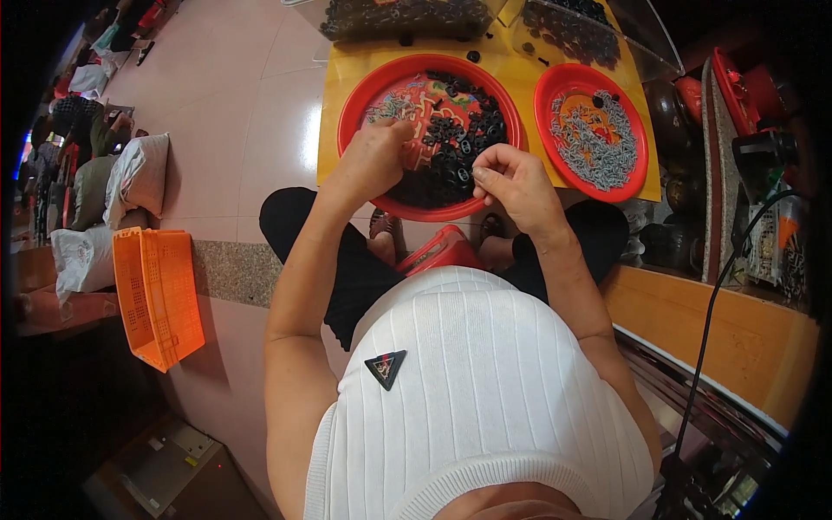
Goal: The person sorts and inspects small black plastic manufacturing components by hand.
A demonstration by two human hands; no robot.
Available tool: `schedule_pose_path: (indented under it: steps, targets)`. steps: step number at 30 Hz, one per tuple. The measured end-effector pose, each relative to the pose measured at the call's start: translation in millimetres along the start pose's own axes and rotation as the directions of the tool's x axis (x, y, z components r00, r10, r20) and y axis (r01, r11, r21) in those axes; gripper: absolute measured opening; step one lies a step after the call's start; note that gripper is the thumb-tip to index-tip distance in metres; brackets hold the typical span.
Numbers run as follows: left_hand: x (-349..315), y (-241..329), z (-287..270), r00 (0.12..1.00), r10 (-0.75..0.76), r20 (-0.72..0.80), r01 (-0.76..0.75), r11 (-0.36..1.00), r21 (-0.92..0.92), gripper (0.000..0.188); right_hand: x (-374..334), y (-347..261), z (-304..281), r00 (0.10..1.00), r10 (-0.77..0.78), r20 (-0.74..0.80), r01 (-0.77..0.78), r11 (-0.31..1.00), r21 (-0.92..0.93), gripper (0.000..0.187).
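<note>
Both my hands are over a large round red tray with a printed bottom. My left hand is curled closed above the tray's left side, near a small heap of grey screws; whatever it holds is hidden. At the tray's near right rim, my right hand pinches thumb and fingertips together beside a pile of small black plastic parts. Anything between those fingertips is too small to make out. The black parts cover most of the tray's right half.
A smaller red tray of grey screws stands to the right on the yellow table. Clear bins of black parts line the far side. An orange crate and white sacks stand left; a black cable hangs right.
</note>
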State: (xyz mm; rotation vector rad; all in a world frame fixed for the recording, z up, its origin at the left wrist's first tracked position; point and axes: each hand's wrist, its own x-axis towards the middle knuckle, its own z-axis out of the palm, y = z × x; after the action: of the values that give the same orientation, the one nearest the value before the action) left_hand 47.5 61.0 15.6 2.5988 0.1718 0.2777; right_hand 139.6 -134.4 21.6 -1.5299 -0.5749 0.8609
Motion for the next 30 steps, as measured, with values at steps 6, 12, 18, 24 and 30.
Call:
schedule_pose_path:
  steps: [6, 12, 18, 24, 30]
  targets:
    - [10, 8, 11, 0.998, 0.042, 0.044, -0.041, 0.999, -0.007, 0.006, 0, -2, 2, 1.0, 0.024, 0.006, -0.024, 0.999, -0.04, 0.006]
    - [22, 5, 34, 0.993, -0.108, 0.041, 0.103, 0.987, 0.12, 0.011, -1, -3, 3, 0.999, 0.017, 0.031, -0.015, 0.999, -0.049, 0.006]
    - [25, 25, 24, 0.987, -0.124, 0.101, 0.105, 0.978, 0.178, 0.008, -1, -1, 3, 0.999, 0.03, 0.011, -0.029, 0.999, -0.041, 0.007]
    - [23, 27, 28, 0.992, -0.093, 0.08, 0.079, 0.984, 0.163, 0.011, -2, -1, 3, 0.999, 0.045, -0.017, -0.045, 0.999, 0.009, 0.01]
    - [11, 13, 34, 0.999, -0.031, -0.023, 0.032, 0.998, 0.058, 0.01, -2, 1, 2, 0.998, 0.07, -0.006, -0.07, 0.995, 0.076, 0.009]
